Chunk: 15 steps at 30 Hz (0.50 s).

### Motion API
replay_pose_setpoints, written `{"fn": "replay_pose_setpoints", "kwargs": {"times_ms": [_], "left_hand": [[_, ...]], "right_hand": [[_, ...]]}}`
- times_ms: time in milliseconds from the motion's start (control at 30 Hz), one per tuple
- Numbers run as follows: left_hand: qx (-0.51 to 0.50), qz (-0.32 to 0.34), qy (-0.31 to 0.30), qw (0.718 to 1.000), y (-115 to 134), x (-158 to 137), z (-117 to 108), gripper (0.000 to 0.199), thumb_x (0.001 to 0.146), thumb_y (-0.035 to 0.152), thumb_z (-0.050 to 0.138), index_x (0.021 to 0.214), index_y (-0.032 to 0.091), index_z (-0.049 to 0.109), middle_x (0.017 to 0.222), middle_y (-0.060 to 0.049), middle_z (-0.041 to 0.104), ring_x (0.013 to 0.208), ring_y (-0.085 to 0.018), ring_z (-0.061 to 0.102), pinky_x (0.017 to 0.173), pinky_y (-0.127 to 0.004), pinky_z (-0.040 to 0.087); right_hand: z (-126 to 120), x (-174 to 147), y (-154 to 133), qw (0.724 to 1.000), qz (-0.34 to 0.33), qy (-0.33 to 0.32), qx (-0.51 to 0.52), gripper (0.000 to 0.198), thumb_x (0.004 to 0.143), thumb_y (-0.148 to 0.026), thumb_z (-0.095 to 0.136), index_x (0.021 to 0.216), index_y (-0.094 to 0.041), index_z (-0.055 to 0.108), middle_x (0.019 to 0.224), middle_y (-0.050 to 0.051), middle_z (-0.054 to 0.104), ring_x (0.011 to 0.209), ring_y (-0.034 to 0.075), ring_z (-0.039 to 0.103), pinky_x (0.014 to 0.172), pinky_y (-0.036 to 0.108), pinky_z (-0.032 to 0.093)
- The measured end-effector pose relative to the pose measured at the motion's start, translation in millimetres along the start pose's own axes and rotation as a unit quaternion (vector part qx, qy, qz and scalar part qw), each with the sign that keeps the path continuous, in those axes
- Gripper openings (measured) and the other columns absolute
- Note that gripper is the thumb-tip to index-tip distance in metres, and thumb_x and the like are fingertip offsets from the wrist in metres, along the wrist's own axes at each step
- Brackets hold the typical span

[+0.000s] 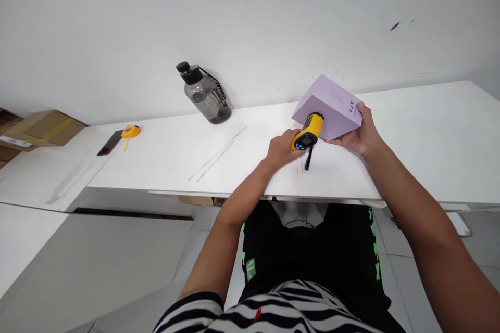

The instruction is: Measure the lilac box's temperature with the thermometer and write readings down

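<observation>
the left hand (pixel 282 146) curls its fingers round a yellow thermometer gun (pixel 313 126); right of them, the right hand (pixel 365 134) pinches a lilac box (pixel 334 106), likely steadying its tilt.

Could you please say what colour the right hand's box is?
The box is pale purple; head view.

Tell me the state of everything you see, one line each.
Left hand: gripping yellow device
Yellow device: held, readout illegible
Right hand: holding purple box
Purple box: held, tilted
Black pen: lying, partly hidden
Bottle: standing, lid on
Tape measure: yellow strip out
Cardboard box: looks closed
</observation>
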<state>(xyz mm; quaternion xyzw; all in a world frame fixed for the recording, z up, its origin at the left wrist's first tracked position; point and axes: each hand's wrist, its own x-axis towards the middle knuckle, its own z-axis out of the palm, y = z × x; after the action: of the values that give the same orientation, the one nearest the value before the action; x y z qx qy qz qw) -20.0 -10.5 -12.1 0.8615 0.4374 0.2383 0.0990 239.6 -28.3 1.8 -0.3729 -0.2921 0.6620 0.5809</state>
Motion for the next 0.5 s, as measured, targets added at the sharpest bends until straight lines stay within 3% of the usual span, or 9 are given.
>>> {"fn": "replay_pose_setpoints", "kwargs": {"times_ms": [300,500], "left_hand": [[0.020,-0.028,-0.044,0.998,10.9,0.8,-11.0,0.054,0.086,0.037,0.073,0.135,0.023,0.058,0.121,-0.005,0.070,0.105,-0.021,0.070,0.080,-0.028,0.051],[0.029,-0.036,-0.070,0.996,12.9,2.1,-15.0,0.054,0.088,0.036,0.071,0.137,0.022,0.056,0.125,-0.006,0.069,0.106,-0.022,0.070,0.078,-0.029,0.050]], "right_hand": [[2.5,-2.0,-1.9,0.997,-0.020,-0.016,-0.070,0.070,0.074,-0.084,0.061,0.127,-0.038,0.059,0.125,0.007,0.071,0.135,0.043,0.056,0.100,0.074,0.051],[12.1,-6.3,-4.6,0.998,-0.012,0.022,-0.058,0.067,0.075,-0.080,0.062,0.124,-0.035,0.060,0.117,0.007,0.072,0.126,0.040,0.061,0.098,0.073,0.051]]}}
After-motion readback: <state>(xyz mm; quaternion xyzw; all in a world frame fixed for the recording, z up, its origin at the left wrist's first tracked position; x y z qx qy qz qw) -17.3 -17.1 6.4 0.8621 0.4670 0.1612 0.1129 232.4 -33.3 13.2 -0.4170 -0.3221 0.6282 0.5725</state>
